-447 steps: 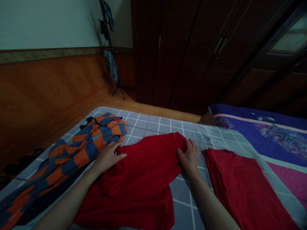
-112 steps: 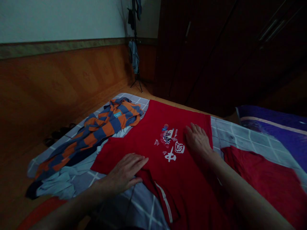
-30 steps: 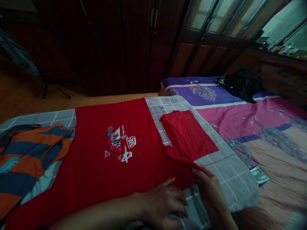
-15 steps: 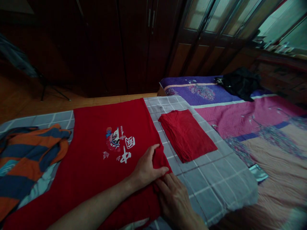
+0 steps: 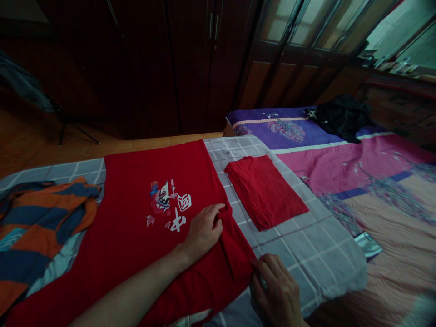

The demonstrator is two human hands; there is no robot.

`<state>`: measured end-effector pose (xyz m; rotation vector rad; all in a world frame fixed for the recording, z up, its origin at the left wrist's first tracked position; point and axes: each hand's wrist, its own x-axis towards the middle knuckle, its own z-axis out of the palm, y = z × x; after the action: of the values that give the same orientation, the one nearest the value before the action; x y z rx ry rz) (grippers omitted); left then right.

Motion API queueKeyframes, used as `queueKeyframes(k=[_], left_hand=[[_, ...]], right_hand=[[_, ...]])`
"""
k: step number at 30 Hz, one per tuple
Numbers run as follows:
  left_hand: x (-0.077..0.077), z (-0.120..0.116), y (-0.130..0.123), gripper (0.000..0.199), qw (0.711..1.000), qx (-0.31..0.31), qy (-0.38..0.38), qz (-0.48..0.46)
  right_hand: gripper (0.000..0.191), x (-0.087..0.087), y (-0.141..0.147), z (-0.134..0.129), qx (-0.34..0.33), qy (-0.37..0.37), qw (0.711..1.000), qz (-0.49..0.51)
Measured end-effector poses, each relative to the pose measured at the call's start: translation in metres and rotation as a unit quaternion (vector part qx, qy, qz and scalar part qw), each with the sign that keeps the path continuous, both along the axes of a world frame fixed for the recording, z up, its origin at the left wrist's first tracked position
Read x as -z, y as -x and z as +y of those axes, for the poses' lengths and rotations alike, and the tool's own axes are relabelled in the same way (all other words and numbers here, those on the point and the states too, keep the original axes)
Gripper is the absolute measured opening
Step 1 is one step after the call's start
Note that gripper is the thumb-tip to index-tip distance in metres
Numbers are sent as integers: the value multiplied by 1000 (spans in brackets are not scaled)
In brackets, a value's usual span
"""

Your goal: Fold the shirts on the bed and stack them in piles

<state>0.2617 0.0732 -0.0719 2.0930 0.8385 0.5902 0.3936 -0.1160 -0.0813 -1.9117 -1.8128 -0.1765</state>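
Observation:
A red T-shirt [image 5: 136,245] with a colourful mask print and white characters lies spread out in front of me. My left hand [image 5: 202,231] rests on it beside the print, its thumb and fingertips closed on a small ridge of the fabric near the shirt's right edge. The sleeve [image 5: 238,254] stretches from there toward my right hand [image 5: 275,288], which pinches its corner between thumb and fingers. To the right of the shirt, apart from both hands, lies a folded red garment [image 5: 267,190].
A grey checked cloth [image 5: 289,254] covers the surface under the shirt. An orange and blue striped garment [image 5: 44,218] lies at the left. Beyond stands a patterned bed [image 5: 357,163] with a black garment [image 5: 342,116]; a phone-like flat object [image 5: 368,245] lies near its edge. Dark wardrobes [image 5: 190,68] stand behind.
My right hand has moved right and nearer to me, drawing the sleeve corner out flat. My left thumb has closed in toward its fingers on the shirt.

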Motion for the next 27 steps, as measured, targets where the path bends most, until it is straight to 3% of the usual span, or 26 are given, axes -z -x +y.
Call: queueKeyframes(k=[5,8,12,16,22,27], left_hand=[[-1,0,-3,33,999,5,-44,23],[-1,1,-2,32,992,-5,-119,48],[-3,-3,-1,25,976,38,-206,66],[-4,-6,-4,36,975,28,-196,100],[-3,-5,-8,13,982,15,-160,95],[-8,2,-10,14,988,36,-122,92]], right_hand=[[15,4,4,-2,0,-7,1000,7],[12,4,4,-1,5,-15,1000,4],[11,3,3,-2,0,-24,1000,-1],[11,2,5,-2,-1,-37,999,13],[12,2,10,0,-9,-52,998,34],[14,-1,6,1,-7,-53,998,34]])
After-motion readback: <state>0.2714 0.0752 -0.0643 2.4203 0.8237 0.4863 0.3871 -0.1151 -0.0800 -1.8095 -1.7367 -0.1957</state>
